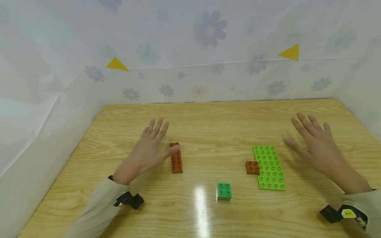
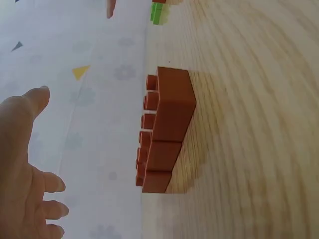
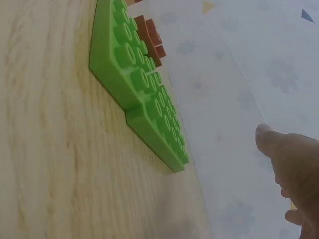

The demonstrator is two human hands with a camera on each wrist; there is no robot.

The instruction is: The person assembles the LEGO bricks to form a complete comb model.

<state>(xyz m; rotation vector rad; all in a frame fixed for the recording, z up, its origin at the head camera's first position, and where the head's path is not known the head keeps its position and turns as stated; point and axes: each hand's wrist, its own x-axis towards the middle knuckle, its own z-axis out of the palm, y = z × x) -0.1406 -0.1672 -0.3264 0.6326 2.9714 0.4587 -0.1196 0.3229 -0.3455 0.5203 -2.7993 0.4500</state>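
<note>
My left hand (image 1: 146, 149) is spread with nothing in its grasp, just left of a row of brown bricks (image 1: 177, 164). Its thumb overlaps the row in the head view; in the left wrist view the brown bricks (image 2: 167, 124) stand apart from the fingers, studs toward the hand. On the right, my right hand (image 1: 319, 150) holds nothing, its fingers spread beside a light green studded plate (image 1: 272, 168). A small brown brick (image 1: 252, 167) sits at the plate's left edge. Between the hands, nearer me, lies a dark green brick (image 1: 224, 191).
Everything lies on a wood-grain table (image 1: 208, 129). White flower-patterned sheeting (image 1: 184, 39) hangs behind and beside it, with yellow triangles (image 1: 290, 53) on the back sheet. A black wrist camera (image 1: 331, 214) is strapped to each forearm.
</note>
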